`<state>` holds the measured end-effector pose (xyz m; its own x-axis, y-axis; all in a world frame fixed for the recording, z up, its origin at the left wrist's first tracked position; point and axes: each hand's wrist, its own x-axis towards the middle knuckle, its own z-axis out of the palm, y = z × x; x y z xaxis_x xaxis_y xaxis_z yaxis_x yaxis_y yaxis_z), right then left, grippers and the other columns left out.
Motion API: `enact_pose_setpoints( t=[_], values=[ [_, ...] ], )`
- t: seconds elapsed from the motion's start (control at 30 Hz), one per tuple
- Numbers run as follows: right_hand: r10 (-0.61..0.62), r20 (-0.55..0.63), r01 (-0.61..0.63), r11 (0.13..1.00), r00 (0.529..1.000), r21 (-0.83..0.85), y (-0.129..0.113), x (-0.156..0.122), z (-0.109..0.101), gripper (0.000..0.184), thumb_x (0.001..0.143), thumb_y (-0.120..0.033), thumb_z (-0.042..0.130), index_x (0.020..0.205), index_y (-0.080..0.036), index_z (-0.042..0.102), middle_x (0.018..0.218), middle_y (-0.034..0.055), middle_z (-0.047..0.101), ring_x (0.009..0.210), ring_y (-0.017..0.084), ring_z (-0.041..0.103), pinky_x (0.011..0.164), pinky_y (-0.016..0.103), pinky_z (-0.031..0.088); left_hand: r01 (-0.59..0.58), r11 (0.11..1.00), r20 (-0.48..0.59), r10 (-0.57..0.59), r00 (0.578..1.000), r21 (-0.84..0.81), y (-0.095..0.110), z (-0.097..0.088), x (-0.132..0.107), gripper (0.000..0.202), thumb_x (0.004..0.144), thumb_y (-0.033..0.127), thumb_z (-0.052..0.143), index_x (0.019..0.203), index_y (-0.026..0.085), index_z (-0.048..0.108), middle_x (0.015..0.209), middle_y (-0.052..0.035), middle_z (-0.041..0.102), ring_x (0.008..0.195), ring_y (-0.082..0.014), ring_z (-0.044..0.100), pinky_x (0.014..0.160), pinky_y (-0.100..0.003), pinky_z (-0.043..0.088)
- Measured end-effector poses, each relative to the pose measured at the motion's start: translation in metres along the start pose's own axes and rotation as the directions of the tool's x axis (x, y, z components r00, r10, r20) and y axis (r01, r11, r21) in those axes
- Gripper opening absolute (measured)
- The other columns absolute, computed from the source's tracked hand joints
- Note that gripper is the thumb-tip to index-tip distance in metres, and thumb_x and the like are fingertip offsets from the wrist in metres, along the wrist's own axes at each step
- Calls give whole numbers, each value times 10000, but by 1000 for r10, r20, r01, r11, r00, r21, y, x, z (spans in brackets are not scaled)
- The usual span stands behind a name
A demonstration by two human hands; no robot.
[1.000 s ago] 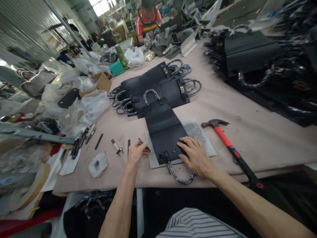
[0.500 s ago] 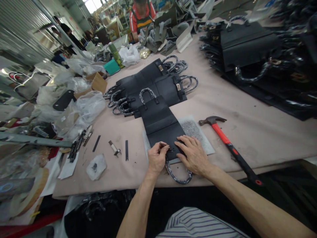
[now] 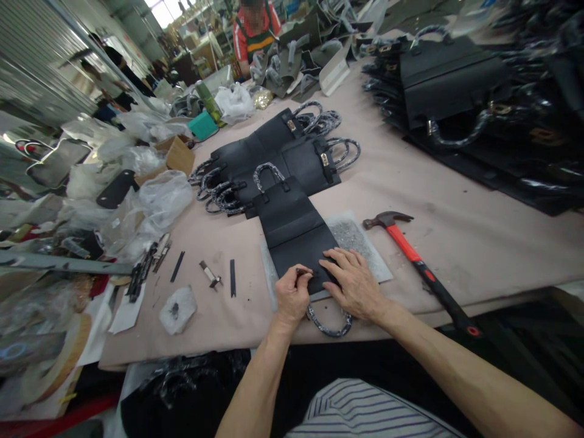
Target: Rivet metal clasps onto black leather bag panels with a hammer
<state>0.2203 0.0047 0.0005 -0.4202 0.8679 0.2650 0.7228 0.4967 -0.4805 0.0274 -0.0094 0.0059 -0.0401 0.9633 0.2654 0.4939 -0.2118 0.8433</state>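
A black handbag panel (image 3: 298,225) lies lengthwise in front of me on a pale speckled slab (image 3: 358,240). Plastic-wrapped loop handles stick out at both ends, the near handle (image 3: 332,332) lying just below my hands. My left hand (image 3: 292,295) pinches a small dark rod-like tool (image 3: 302,272) against the panel's near end; its exact kind is too small to make out. Beside it, my right hand (image 3: 353,283) rests flat on the panel with fingers spread. A claw hammer (image 3: 413,252) with a red and black handle lies to the right.
More black bag panels (image 3: 292,155) are piled beyond, and a tall stack (image 3: 449,79) stands at right. Dark strips (image 3: 232,278), a small metal piece (image 3: 210,275) and a plastic bag (image 3: 177,309) lie left. Plastic wrapping (image 3: 164,198) crowds the left side. A person (image 3: 255,36) is at the far side.
The view has shifted slightly. My left hand has turned a little and moved slightly closer to my right hand; the right hand stays flat on the panel.
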Motion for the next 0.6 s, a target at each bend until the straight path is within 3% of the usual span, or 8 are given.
enact_pose_setpoints(
  t=[0.13, 0.2, 0.27, 0.33, 0.4, 0.5, 0.6],
  values=[
    [-30, -100, 43, 990, 995, 131, 12, -4, -18, 416, 970, -381, 538, 1340, -197, 594, 1405, 153, 576, 1325, 311, 513, 1109, 519, 418, -142, 987, 81, 136, 987, 78, -5, 3, -4, 174, 983, 215, 519, 1011, 210, 690, 967, -64, 756, 878, -196, 733, 832, -297, 590],
    [71, -197, -57, 996, 978, 74, 27, -13, -34, 402, 985, -390, 504, 1313, -175, 595, 1341, 173, 599, 1254, 307, 558, 1069, 486, 456, -159, 983, 110, 149, 983, 94, -5, 4, -4, 169, 982, 199, 521, 1008, 213, 688, 937, -61, 753, 857, -198, 736, 810, -294, 590],
    [224, -247, -253, 963, 943, -91, 47, -30, -51, 415, 964, -401, 507, 1271, -140, 607, 1268, 210, 613, 1170, 347, 584, 1014, 516, 472, -157, 982, 111, 145, 983, 103, -3, 5, -3, 163, 979, 186, 521, 986, 211, 682, 888, -54, 743, 815, -195, 732, 781, -287, 586],
    [388, -192, -427, 870, 902, -247, 71, -49, -64, 451, 921, -432, 522, 1229, -117, 617, 1169, 235, 622, 1033, 374, 610, 887, 534, 501, -158, 982, 97, 148, 984, 100, -2, 7, -2, 158, 973, 178, 520, 970, 208, 675, 863, -49, 735, 790, -191, 726, 765, -281, 580],
    [544, -99, -550, 794, 833, -258, 93, -63, -74, 419, 887, -454, 517, 1136, -137, 631, 1009, 197, 630, 868, 347, 618, 762, 507, 508, -160, 984, 81, 153, 985, 84, -3, 8, -2, 150, 967, 168, 522, 961, 205, 667, 865, -47, 736, 783, -187, 723, 762, -276, 575],
    [713, 120, -722, 689, 690, 62, 110, -64, -86, 256, 781, -426, 598, 909, -204, 604, 808, 110, 603, 693, 275, 578, 629, 436, 496, -163, 985, 69, 159, 985, 56, -4, 9, -2, 151, 953, 142, 526, 960, 204, 664, 879, -45, 741, 791, -184, 723, 771, -273, 573],
    [672, 404, -781, 483, 620, 395, 96, -44, -101, 203, 703, -394, 619, 783, -232, 527, 700, 47, 552, 550, 179, 489, 501, 335, 444, -167, 985, 55, 165, 985, 45, -6, 9, -3, 153, 947, 129, 536, 953, 204, 670, 881, -43, 744, 794, -181, 724, 779, -270, 574]
  ],
)
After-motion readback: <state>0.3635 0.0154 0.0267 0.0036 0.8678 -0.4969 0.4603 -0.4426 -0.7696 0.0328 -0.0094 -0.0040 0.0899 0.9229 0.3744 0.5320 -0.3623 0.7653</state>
